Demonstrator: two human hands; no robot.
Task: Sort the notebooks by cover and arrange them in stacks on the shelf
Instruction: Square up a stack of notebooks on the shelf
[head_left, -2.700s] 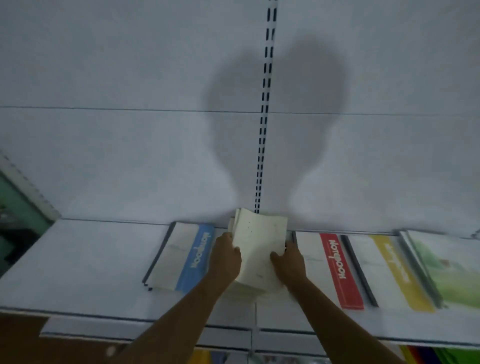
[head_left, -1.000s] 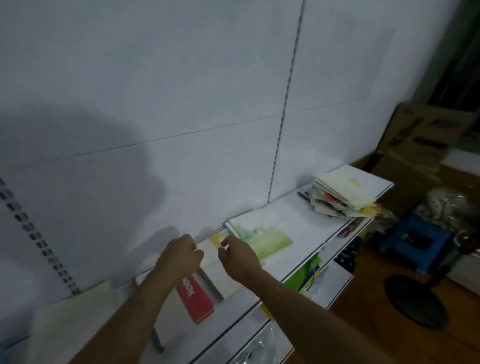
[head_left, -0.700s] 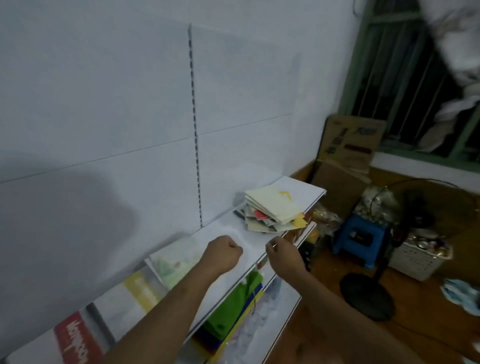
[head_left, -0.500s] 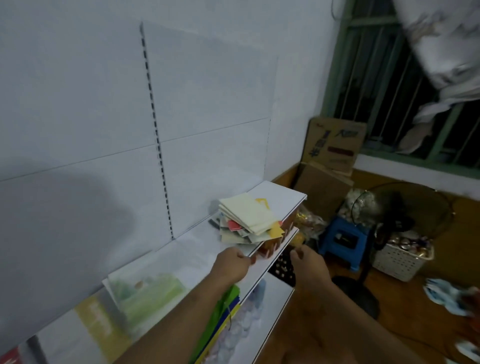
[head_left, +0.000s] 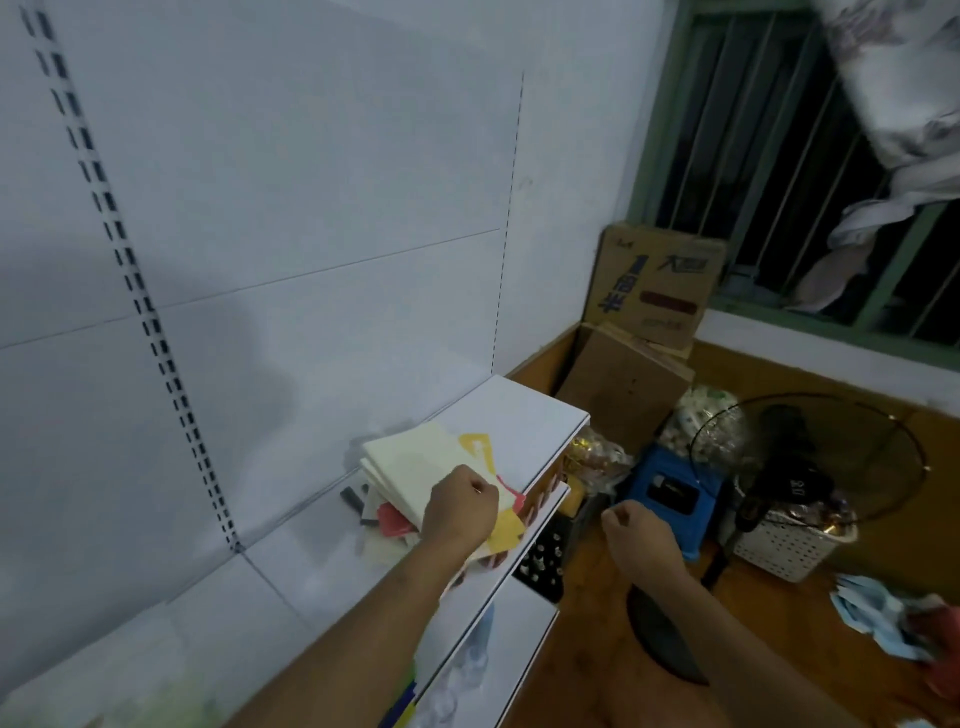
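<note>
Notebooks (head_left: 415, 467) lie in a messy pile near the shelf (head_left: 524, 415) end, its front edge close by, left hand (head_left: 460, 506) curled over them, grip unclear, right hand (head_left: 636, 535) curled, holding nothing, off the edge above stool (head_left: 675, 488) and fan (head_left: 810, 457).

Cream notebook (head_left: 415, 467) atop pile; white shelf (head_left: 524, 421); blue stool (head_left: 670, 493)

We cannot read the covers in the messy notebook pile (head_left: 415, 483) — the left hand (head_left: 460, 512) hides its near corner. Whether either hand grips anything is unclear. A greenish notebook (head_left: 130, 696) at bottom left is blurred — cut by the frame edge.
</note>
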